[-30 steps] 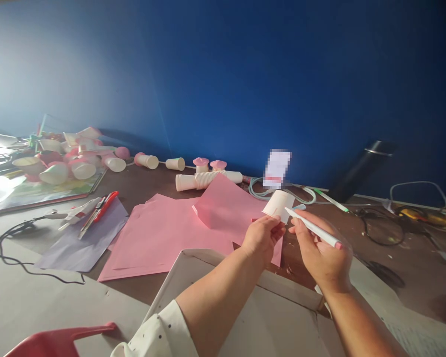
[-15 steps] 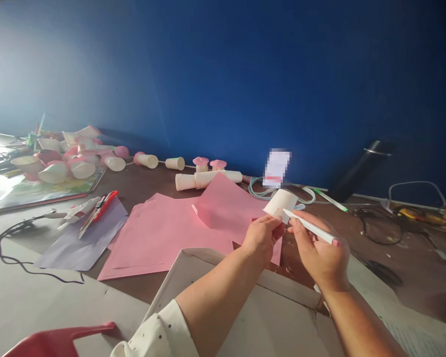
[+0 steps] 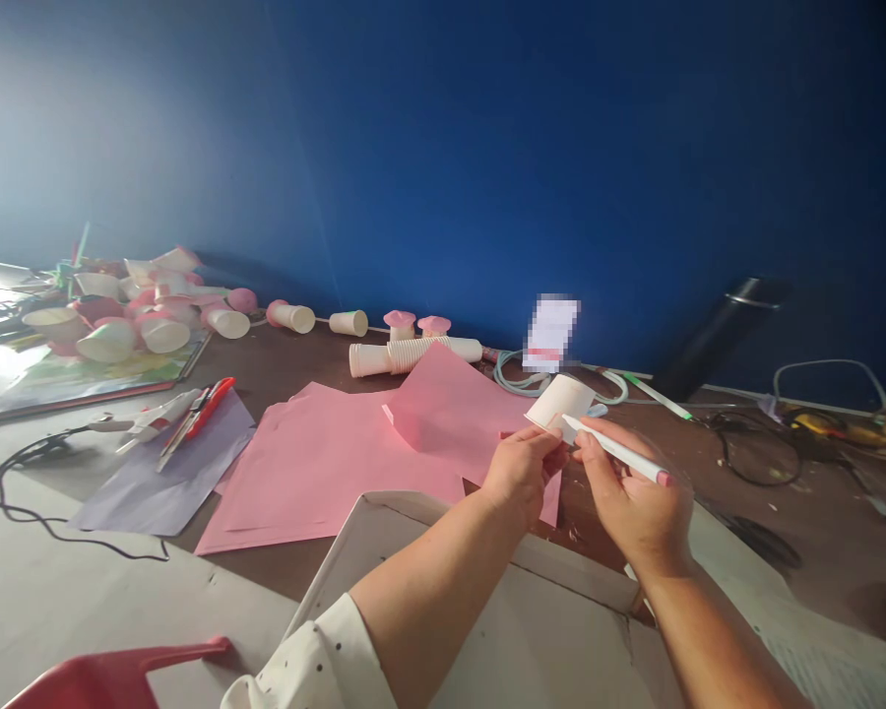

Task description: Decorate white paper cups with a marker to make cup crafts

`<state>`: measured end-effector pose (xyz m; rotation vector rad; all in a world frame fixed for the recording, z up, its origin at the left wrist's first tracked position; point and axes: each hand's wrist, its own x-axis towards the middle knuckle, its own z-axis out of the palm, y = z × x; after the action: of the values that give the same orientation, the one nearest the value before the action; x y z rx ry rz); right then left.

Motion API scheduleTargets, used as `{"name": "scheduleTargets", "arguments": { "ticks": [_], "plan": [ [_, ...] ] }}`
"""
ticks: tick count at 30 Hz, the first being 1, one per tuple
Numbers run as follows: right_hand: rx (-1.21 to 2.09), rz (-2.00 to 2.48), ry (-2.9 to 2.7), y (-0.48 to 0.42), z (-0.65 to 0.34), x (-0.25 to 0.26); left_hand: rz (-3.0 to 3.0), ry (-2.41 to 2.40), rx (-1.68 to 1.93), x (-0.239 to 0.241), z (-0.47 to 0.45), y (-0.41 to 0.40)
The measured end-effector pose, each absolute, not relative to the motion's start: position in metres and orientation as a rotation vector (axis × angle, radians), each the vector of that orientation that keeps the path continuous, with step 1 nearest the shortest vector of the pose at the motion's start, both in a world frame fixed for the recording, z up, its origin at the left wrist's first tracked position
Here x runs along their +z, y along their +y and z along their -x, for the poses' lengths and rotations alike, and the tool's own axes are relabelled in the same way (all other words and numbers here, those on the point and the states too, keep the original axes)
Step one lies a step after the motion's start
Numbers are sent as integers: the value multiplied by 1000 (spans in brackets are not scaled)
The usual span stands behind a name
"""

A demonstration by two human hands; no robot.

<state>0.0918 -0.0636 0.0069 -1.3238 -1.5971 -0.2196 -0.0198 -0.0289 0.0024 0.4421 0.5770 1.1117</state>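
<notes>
A white paper cup [image 3: 565, 396] is tilted, its rim toward the lower left, with my left hand [image 3: 521, 471] closed on it near the rim. My right hand [image 3: 639, 497] grips a white marker [image 3: 627, 455] with a pink end. The marker's tip is at the cup's side, where faint pinkish marks show. Below and left of the cup lie sheets of pink paper [image 3: 332, 463]. Behind them is a stack of nested paper cups [image 3: 413, 355] on its side, and two small cups with pink caps [image 3: 434, 325] stand beyond it.
A white box [image 3: 553, 630] lies under my forearms. To the left are a red utility knife [image 3: 211, 409], a glue gun [image 3: 155, 418] on grey paper and a pile of pink and white cups [image 3: 110, 340]. A black bottle [image 3: 716, 335] leans against the blue wall at right.
Almost nothing differs. Both hands, the cup and the marker hold nearly the same position, with only a very slight shift of the view.
</notes>
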Motion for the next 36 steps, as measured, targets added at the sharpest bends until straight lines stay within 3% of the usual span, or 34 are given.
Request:
{"name": "scheduleTargets", "arguments": {
  "ticks": [36],
  "plan": [
    [-288,1328,-1620,-64,-90,11,-418,531,1111,7,20,-31]
  ]
}}
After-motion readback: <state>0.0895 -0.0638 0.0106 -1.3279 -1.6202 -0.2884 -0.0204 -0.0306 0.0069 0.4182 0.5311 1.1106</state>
